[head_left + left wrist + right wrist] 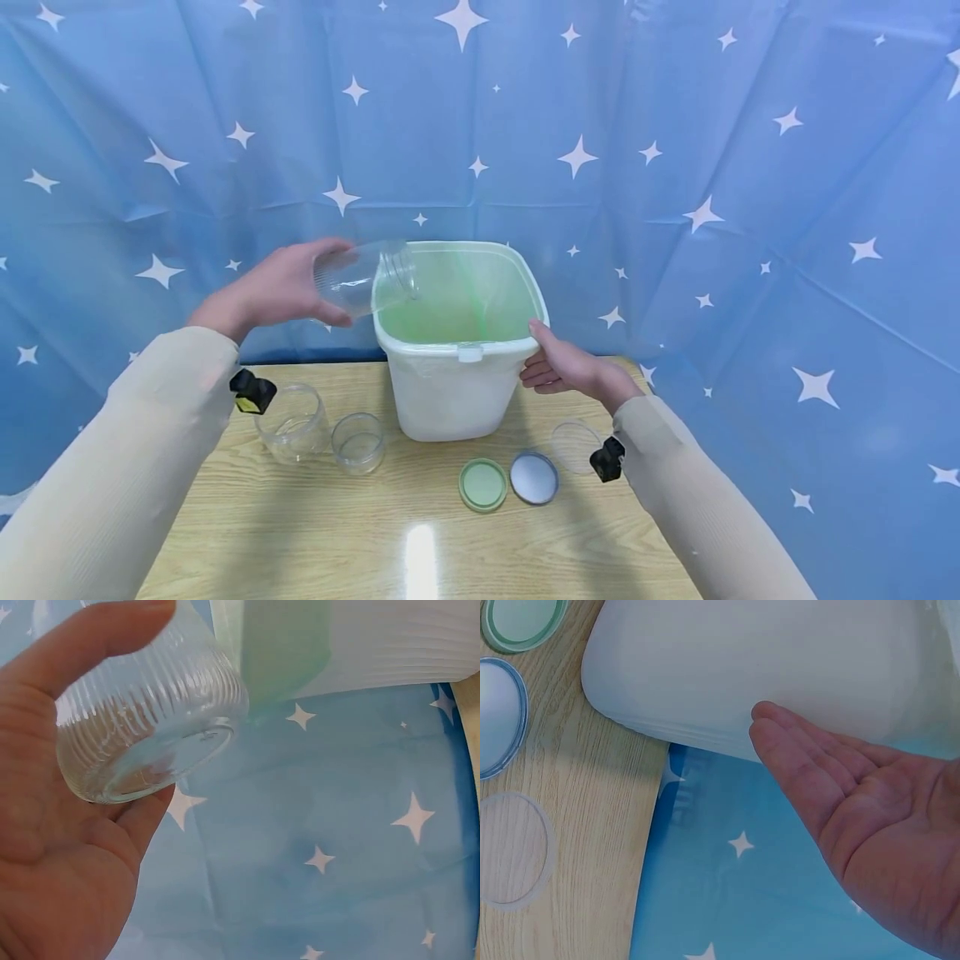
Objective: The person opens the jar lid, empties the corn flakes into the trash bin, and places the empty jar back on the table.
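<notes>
My left hand (288,283) grips a clear ribbed glass jar (356,279), thumb on one side and fingers on the other. The jar lies tipped sideways, its threaded mouth at the left rim of a white bin (457,387) with a pale green inside. In the left wrist view the ribbed jar base (176,761) faces the camera. My right hand (566,362) touches the bin's right side, thumb up at the rim. Seen from the right wrist, its straight fingers (802,757) lie against the white outer wall; the thumb is out of view there.
On the wooden table (360,542) stand a larger clear container (292,429) and a smaller one (358,446) at left. A green lid (483,485), a blue-rimmed lid (534,477) and a clear disc (576,446) lie at right. A star-patterned blue curtain (637,100) hangs behind.
</notes>
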A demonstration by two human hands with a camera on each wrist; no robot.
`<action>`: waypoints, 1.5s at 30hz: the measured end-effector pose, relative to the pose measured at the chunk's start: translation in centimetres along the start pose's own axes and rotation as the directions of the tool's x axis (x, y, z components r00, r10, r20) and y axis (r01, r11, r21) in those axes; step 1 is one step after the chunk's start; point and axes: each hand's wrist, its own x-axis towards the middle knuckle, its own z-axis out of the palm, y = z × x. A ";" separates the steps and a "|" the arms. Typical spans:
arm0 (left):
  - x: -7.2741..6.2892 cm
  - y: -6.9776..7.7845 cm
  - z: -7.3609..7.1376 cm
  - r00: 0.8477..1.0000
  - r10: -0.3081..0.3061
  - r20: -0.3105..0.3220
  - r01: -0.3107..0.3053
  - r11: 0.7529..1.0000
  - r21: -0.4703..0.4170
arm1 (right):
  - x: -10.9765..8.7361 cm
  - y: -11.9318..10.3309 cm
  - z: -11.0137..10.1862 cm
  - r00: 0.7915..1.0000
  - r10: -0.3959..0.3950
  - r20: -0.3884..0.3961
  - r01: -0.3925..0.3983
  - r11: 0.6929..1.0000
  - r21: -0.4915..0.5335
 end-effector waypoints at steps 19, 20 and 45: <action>-4.1 -6.2 1.5 0.974 -0.160 -0.159 0.101 0.941 -0.324 | 0.1 0.0 0.0 1.000 0.007 -0.002 -0.007 1.000 -0.003; -4.2 -6.7 1.7 0.971 -0.170 -0.171 0.101 0.931 -0.350 | 0.1 0.0 0.1 1.000 0.007 -0.004 -0.007 1.000 -0.004; -12.2 -18.8 8.9 0.838 -0.458 -0.297 0.309 0.846 -0.435 | -0.1 -0.1 0.2 1.000 0.009 -0.026 -0.009 1.000 0.005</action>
